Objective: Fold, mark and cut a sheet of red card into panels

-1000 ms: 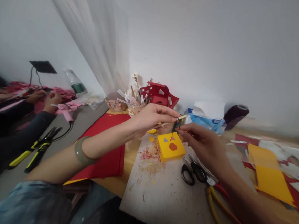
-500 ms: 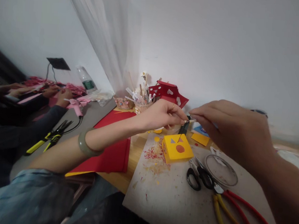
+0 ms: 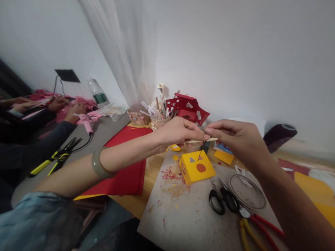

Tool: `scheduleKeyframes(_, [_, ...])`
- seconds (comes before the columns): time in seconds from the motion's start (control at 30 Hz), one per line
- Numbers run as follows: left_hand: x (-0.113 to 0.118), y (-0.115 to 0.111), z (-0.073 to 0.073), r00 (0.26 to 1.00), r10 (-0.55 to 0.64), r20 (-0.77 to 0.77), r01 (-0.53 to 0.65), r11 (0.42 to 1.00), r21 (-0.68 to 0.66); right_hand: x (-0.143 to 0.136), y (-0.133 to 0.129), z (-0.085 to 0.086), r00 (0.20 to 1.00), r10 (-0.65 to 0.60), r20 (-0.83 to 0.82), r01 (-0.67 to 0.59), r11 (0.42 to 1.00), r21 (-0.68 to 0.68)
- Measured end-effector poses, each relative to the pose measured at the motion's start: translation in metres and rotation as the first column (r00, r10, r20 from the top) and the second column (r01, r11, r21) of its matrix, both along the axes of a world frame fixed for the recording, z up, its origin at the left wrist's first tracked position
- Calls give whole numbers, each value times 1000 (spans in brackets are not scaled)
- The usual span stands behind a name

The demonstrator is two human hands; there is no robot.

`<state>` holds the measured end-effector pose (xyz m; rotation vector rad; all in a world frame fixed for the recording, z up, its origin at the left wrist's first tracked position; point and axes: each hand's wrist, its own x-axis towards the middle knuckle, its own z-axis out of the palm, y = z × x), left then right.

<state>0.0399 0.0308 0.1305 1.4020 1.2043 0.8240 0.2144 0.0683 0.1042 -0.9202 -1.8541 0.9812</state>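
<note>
My left hand (image 3: 186,130) pinches a thin pale wooden stick (image 3: 214,139) whose tip sticks out past the fingers. A dark bit, perhaps cord, shows at the stick by the fingertips. My right hand (image 3: 233,132) is close by, thumb and fingers pressed together near the stick's end; what they grip is too small to make out. Below both hands sits a yellow paper box (image 3: 196,175) with triangle and round cutouts on top and a thin dark line standing up from it. Black-handled scissors (image 3: 217,202) lie beside the box.
Red-and-yellow-handled pliers (image 3: 246,213) and a wire coil (image 3: 262,202) rest on the grey board (image 3: 177,223). Red sheets (image 3: 126,172) lie left. Cups of sticks (image 3: 159,121) and a red cutout box (image 3: 186,113) stand behind. Another person's hands (image 3: 72,112) work at far left near a pink glue gun (image 3: 85,123).
My right hand has moved lower and turned, its fingers now close to the stick. The stick shows farther past my left fingers. The view has shifted slightly.
</note>
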Motion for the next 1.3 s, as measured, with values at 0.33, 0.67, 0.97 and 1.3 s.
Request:
scheduleKeyframes(0.33, [-7,9,-16,978,98,186,-79,991,-105,5,-20,-25,972,228,-57,-234,915,-330])
scheduleKeyframes(0.67, [-7,3,-23,965,124,233,-95,987,-131,3,-34,-21,992,126,19,-122,982,-142])
scheduleKeyframes(0.97, [-10,0,-18,974,-97,206,92,995,34,8,-23,-15,974,179,137,-186,982,40])
scheduleKeyframes(1.3, [-18,-1,-53,975,-154,-159,215,831,512,4,-13,-38,878,-97,469,-154,869,469])
